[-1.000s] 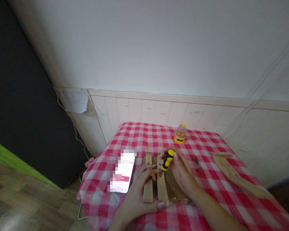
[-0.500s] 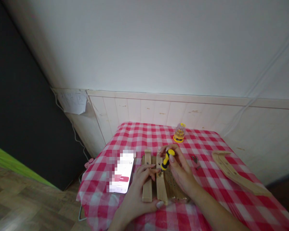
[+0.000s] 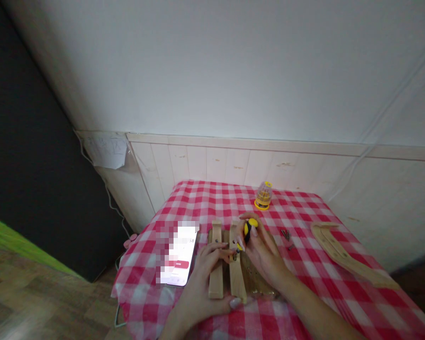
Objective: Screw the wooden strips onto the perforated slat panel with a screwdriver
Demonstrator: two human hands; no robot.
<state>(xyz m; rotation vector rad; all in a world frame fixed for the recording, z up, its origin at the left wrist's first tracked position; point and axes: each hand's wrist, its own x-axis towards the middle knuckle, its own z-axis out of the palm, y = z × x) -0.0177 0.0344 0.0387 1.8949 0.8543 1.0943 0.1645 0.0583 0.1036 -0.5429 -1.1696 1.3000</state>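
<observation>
1. Head view: the right hand (image 3: 264,252) has its fingers curled tight around a yellow-and-black screwdriver (image 3: 247,231). The tool is tilted, with its tip down on the farther half of two wooden slats (image 3: 236,278).
2. The left hand (image 3: 205,278) lies over the wooden slats. Its fingers are pressed together and reach to the screwdriver's tip, and the thumb is hooked at the slats' near end.
3. The wooden slats lie side by side on a perforated wooden board (image 3: 257,278), which rests on a red-and-white checked tablecloth (image 3: 304,283).
4. A lit phone (image 3: 179,255) lies just left of the slats, and loose screws (image 3: 286,234) lie to their right.
5. A curved wooden piece (image 3: 343,257) lies well to the right of the slats, and a yellow bit holder (image 3: 262,196) stands beyond them, near the wall.
</observation>
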